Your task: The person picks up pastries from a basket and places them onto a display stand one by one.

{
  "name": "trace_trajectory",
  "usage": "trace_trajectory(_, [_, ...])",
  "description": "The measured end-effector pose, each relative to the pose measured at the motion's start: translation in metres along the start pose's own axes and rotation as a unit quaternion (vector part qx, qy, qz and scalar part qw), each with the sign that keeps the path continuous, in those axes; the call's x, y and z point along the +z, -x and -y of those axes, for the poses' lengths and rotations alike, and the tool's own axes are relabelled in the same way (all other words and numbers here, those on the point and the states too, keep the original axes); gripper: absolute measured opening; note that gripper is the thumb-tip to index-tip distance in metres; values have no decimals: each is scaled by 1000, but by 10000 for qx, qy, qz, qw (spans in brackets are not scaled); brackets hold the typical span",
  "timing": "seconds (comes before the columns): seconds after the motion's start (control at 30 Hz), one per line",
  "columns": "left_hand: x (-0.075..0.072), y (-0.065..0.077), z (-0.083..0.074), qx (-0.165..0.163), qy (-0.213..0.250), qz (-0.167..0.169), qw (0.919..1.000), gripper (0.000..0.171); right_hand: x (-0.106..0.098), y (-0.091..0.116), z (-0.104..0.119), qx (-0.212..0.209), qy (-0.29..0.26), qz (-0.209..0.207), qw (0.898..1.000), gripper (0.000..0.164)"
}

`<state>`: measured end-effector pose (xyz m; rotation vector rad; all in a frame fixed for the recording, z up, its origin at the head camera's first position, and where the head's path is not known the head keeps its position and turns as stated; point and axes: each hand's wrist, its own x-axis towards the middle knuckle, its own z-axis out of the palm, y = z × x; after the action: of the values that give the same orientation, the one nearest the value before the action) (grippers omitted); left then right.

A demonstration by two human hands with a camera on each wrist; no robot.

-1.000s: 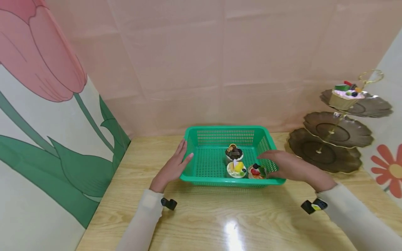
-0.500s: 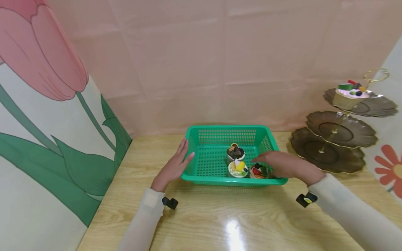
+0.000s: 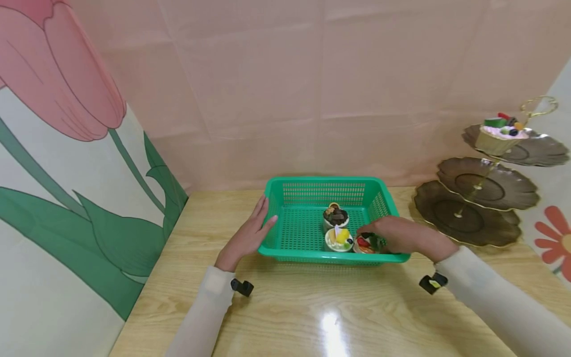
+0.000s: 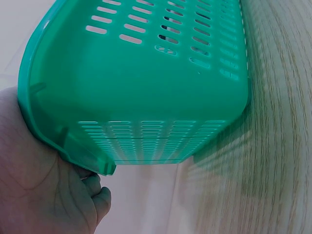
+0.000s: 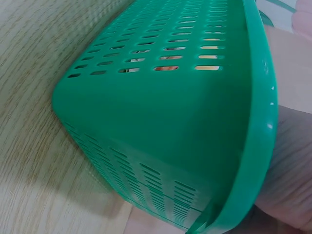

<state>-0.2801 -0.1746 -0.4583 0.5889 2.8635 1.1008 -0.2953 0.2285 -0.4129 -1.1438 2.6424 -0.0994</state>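
One strawberry-topped cupcake (image 3: 363, 244) sits in the near right part of a green perforated basket (image 3: 321, 180), a person's right hand (image 3: 403, 235) reaching over the corner from above. The fingers, close together, curl round the cupcake's far side; the thumb is hidden. Just beside it stands a cupcake with yellow fruit (image 3: 339, 240), and behind that, slightly to the left, a chocolate-topped cupcake (image 3: 335, 217). At the basket's opposite end, the left hand (image 3: 244, 239) rests against the rim, its fingers straight and pressed together, the thumb held apart; the left wrist view shows the palm against the green edge. Both arms wear pale sleeves (image 3: 202, 310), with a small black camera (image 3: 242, 287) at each wrist. The basket stands on a wood-grain table (image 3: 285, 307) before a creased pink backdrop (image 3: 250, 99). At far right rises a three-tier brown stand (image 3: 486, 230) with a gold handle, its top plate bearing a cream-coloured cupcake with mixed fruit (image 3: 494, 143). A large pink tulip (image 3: 67, 74) decorates the left wall, a red flower (image 3: 555, 238) the right.
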Motion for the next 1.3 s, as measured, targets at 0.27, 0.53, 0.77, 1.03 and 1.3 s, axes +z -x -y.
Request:
trace_trajectory(0.27, [1,0,1,2,-16,-6,10000,82,1,0,1,-10,107,-72,9999,63])
trace_trajectory(0.53, [3,0,0,-9,-50,16,10000,82,7,0,2,-349,310,-302,9985,66])
trace_trajectory(0.77, [1,-1,-2,3,-11,-25,10000,82,6,0,3,-260,197,-383,9987,59])
trace_trajectory(1.03, [1,-2,-2,-3,-37,26,10000,81,6,0,0,-56,-23,-459,9989,57])
trace_trajectory(1.3, [1,-1,-1,-38,-39,-2,10000,80,-5,4,0,99,-179,-473,9987,60])
